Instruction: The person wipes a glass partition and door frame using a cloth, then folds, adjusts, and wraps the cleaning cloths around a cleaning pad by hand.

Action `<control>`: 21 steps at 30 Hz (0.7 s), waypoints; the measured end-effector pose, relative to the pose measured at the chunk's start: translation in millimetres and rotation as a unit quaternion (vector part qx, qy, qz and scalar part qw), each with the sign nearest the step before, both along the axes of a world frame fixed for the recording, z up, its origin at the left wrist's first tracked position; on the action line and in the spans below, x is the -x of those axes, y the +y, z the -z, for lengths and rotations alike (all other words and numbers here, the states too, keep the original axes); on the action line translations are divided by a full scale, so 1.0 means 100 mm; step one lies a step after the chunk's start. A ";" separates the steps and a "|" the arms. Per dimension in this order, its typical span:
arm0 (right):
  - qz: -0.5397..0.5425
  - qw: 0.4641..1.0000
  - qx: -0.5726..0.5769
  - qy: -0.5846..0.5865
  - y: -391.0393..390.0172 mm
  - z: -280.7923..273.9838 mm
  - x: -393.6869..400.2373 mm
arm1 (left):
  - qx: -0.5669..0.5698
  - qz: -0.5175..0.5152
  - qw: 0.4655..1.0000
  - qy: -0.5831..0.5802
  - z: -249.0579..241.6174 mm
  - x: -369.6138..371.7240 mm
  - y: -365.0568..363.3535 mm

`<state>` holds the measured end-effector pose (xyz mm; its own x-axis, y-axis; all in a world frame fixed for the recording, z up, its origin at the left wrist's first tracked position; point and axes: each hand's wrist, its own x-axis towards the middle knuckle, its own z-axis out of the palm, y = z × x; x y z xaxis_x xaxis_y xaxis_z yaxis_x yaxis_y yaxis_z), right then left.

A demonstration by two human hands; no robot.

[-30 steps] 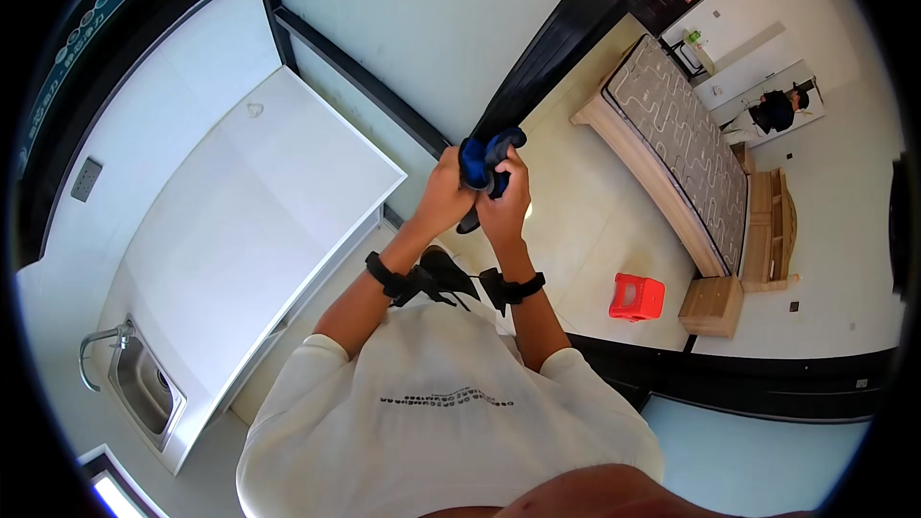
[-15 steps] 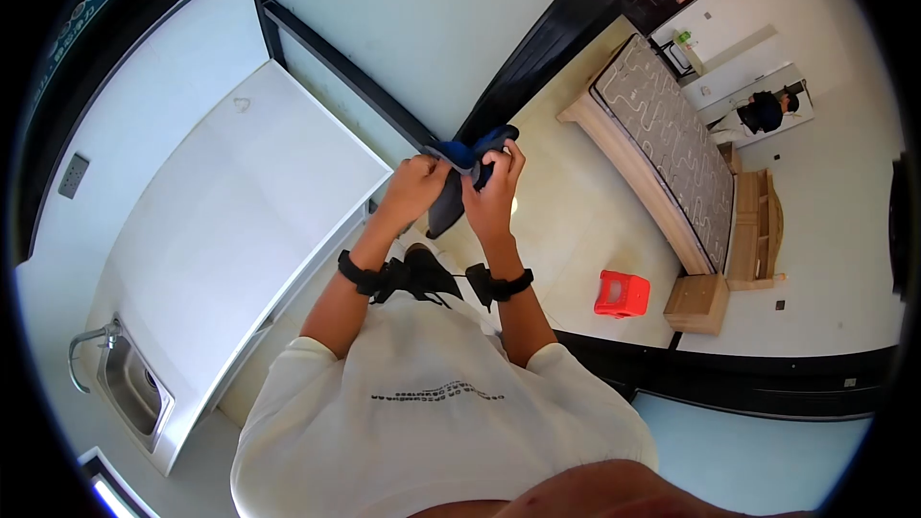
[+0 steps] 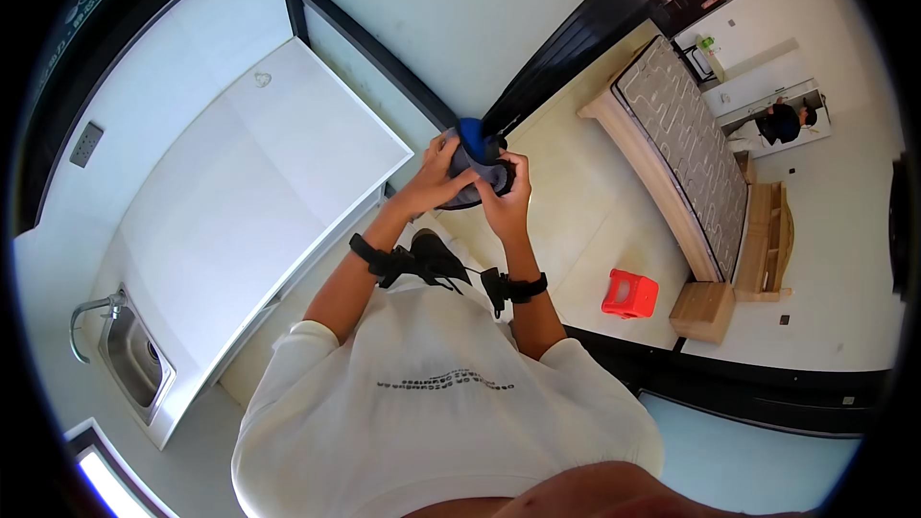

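Note:
Both hands hold a dark blue and grey item (image 3: pixel 472 140) in front of my chest; it looks like a shoe or a cap, but I cannot tell which. My left hand (image 3: pixel 436 180) grips its left side, thumb pointing inward. On the right side, my right hand (image 3: pixel 506 197) has its fingers curled round the edge, the two thumbs close together near the middle. The item's underside is partly hidden by the hands. Black straps sit on both wrists.
To the left is a white counter (image 3: pixel 259 173) with a metal sink (image 3: pixel 134 362) and tap. A red stool (image 3: pixel 630 294) stands on the floor at the right, near a wooden bedside cabinet (image 3: pixel 702 311) and a bed with a mattress (image 3: pixel 681 149). A mirror (image 3: pixel 817 125) shows a person.
The item has turned in my hands and looks more rounded, its blue part now upright on top. Both thumbs have come together on it. The view has shifted slightly.

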<state>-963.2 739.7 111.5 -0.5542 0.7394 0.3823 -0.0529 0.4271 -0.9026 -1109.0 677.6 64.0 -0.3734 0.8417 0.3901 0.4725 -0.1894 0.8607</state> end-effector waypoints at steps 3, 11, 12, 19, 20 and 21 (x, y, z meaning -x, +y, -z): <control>-0.055 0.997 0.054 -0.004 0.03 -0.05 -0.02 | 0.033 0.081 0.963 -0.254 -0.15 0.05 0.00; 0.051 0.987 -0.150 -0.024 0.55 -0.70 -0.01 | -0.126 0.008 0.969 -0.212 -0.44 0.31 0.31; 0.129 0.981 -0.144 0.032 0.59 -0.79 0.05 | -0.161 -0.001 0.965 -0.205 -0.67 0.29 0.33; 0.027 0.990 -0.078 0.113 0.93 -0.62 0.42 | -0.268 -0.058 0.960 0.053 -1.69 0.20 0.58; 0.036 0.990 -0.110 0.083 0.95 -0.54 0.44 | -0.242 -0.039 0.969 0.044 -1.72 0.18 0.57; 0.047 0.988 -0.141 0.053 0.93 -0.56 0.46 | -0.214 -0.017 0.976 0.035 -1.73 0.15 0.56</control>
<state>-1009.6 832.2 167.0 -0.4340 0.6423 0.6317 -0.0880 0.6676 -0.7393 -1124.4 733.9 236.9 -0.3585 0.5839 0.7284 0.5394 -0.5072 0.6721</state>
